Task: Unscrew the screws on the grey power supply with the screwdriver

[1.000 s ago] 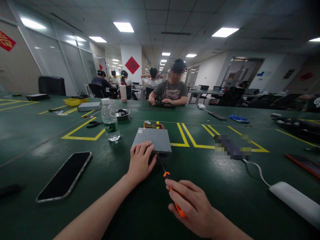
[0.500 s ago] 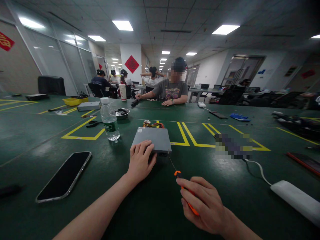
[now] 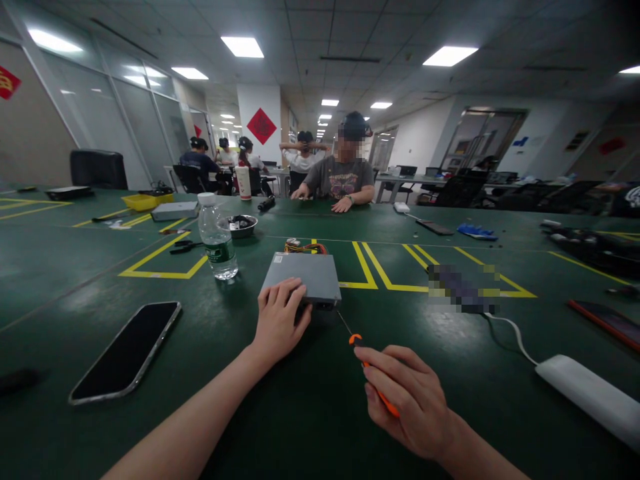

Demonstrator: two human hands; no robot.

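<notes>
A grey computer power supply (image 3: 315, 272) lies flat on the green table, its bundle of coloured cables (image 3: 306, 247) at the far side. My left hand (image 3: 281, 313) grips its near left part, fingers over the top and thumb against the front face. In my right hand (image 3: 410, 400) is a screwdriver (image 3: 356, 340) with an orange and black handle, my fingers wrapped round it. Its thin shaft slants up to the near right corner of the power supply. The tip is too small to tell whether it sits in a screw.
A water bottle (image 3: 218, 243) and a metal bowl (image 3: 241, 225) stand to the left, behind a phone (image 3: 127, 350). To the right lie a white power strip (image 3: 585, 397) with its cord and a red-edged phone (image 3: 607, 323). A person (image 3: 345, 173) sits across the table.
My hands, the power supply and the screwdriver keep nearly the same positions, with the view slightly shifted. Across the table, the person's hand has moved away from a black object.
</notes>
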